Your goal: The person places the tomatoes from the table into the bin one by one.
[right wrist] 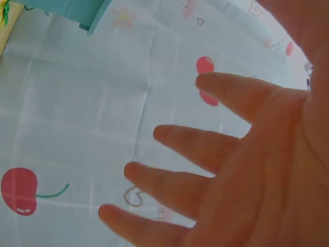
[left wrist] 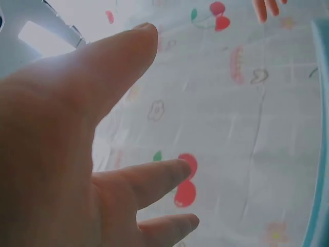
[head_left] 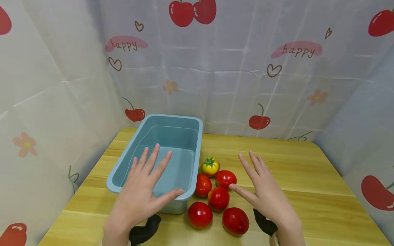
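In the head view my left hand point(head_left: 140, 191), fingers spread and straight, hovers over the near end of a blue plastic bin point(head_left: 199, 147). Nothing is held in it. My right hand point(head_left: 266, 193) is spread too, holding nothing, to the right of a group of fruit on the table. That group has several glossy red tomatoes, such as this front one point(head_left: 200, 215) and another point(head_left: 235, 221) at its right. A yellow tomato point(head_left: 210, 166) with a green star-shaped top sits at the back of the group. Inside, the bin shows only its bare floor.
The wooden table point(head_left: 292, 164) is walled in on its back and sides by a white curtain point(head_left: 215, 82) printed with cherries, hearts and flowers. The bin stands on the table's left half, close against the tomatoes. Dark bands point(head_left: 144, 230) circle both wrists.
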Available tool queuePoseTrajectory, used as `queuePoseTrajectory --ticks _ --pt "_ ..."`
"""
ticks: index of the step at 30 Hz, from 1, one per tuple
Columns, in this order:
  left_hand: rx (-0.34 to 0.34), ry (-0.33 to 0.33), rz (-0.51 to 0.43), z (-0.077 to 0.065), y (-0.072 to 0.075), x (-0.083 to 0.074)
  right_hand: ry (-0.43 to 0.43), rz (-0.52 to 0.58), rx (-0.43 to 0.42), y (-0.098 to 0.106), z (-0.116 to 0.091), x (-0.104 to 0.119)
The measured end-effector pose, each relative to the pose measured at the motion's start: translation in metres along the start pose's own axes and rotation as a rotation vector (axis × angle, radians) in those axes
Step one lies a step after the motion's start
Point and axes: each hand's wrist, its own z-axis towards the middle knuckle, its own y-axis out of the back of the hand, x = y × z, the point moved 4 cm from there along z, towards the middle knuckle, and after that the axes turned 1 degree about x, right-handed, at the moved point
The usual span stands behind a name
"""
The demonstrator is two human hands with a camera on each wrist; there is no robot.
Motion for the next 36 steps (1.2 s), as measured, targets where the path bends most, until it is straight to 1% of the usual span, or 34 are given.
queuePoseTrajectory --ticks 3,6,9,11,15,19,22,25,29,32,36 --pt "-0.040 0.010 -0.049 -0.002 0.008 0.010 0.017 0.064 -0.018 0.002 0.001 -0.007" --pt "-0.074 0.014 -0.098 -0.004 0.015 0.021 0.051 0.144 -0.031 0.003 0.004 -0.015" --pt "-0.094 0.027 -0.172 -0.006 0.020 0.033 0.083 0.224 -0.037 0.001 0.010 -0.024" --pt "-0.089 0.046 -0.231 -0.008 0.022 0.042 0.088 0.277 -0.034 -0.001 0.014 -0.031" --pt "-0.066 0.080 -0.341 -0.012 0.025 0.057 0.071 0.364 -0.029 -0.007 0.020 -0.045" --pt "-0.048 0.076 -0.416 -0.014 0.025 0.071 0.074 0.433 -0.028 -0.014 0.027 -0.056" --pt "-0.030 0.071 -0.452 -0.015 0.024 0.079 0.066 0.487 -0.016 -0.022 0.031 -0.065" --pt "-0.008 0.089 -0.464 -0.016 0.022 0.086 0.045 0.543 0.010 -0.031 0.035 -0.074" --pt "0.036 0.144 -0.435 -0.019 0.020 0.093 0.010 0.591 0.068 -0.046 0.040 -0.086" --pt "0.073 0.180 -0.408 -0.024 0.020 0.096 -0.012 0.594 0.115 -0.058 0.043 -0.094" --pt "0.100 0.225 -0.381 -0.031 0.023 0.097 -0.045 0.606 0.166 -0.074 0.047 -0.105"
